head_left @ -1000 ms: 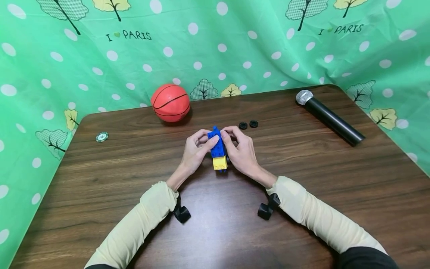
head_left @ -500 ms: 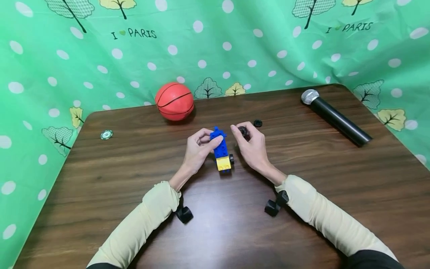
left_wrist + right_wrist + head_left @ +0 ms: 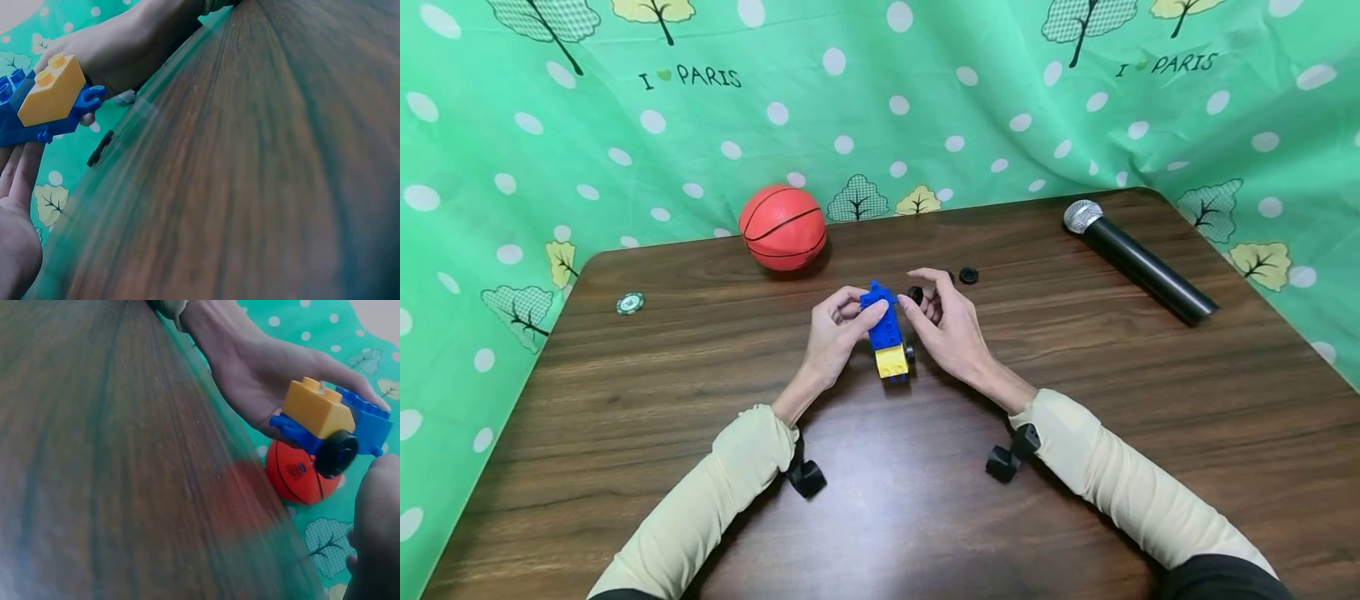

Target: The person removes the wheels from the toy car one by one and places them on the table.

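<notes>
My left hand (image 3: 841, 333) grips a toy car of blue and yellow building bricks (image 3: 886, 327), thumb on top and fingers along its left side. Its yellow sloped brick (image 3: 53, 94) points toward me. A black wheel (image 3: 337, 453) sits on the car's right side near the yellow end. My right hand (image 3: 951, 329) is close to the car's right side. Its thumb tip reaches the blue bricks, and its curled fingers hold a loose black wheel (image 3: 915, 294). In the right wrist view the right hand (image 3: 380, 531) shows only partly.
A black wheel (image 3: 968, 275) lies beyond my right hand, with another partly hidden beside it. A red toy basketball (image 3: 782, 227) stands at the back, a microphone (image 3: 1138, 261) lies at right, and a green-white poker chip (image 3: 630, 302) at left. A green curtain (image 3: 880, 100) borders the table.
My right hand shifts off the car to the right, then back left to its side, where the wheel in its fingers shows. The left hand keeps its grip on the car.
</notes>
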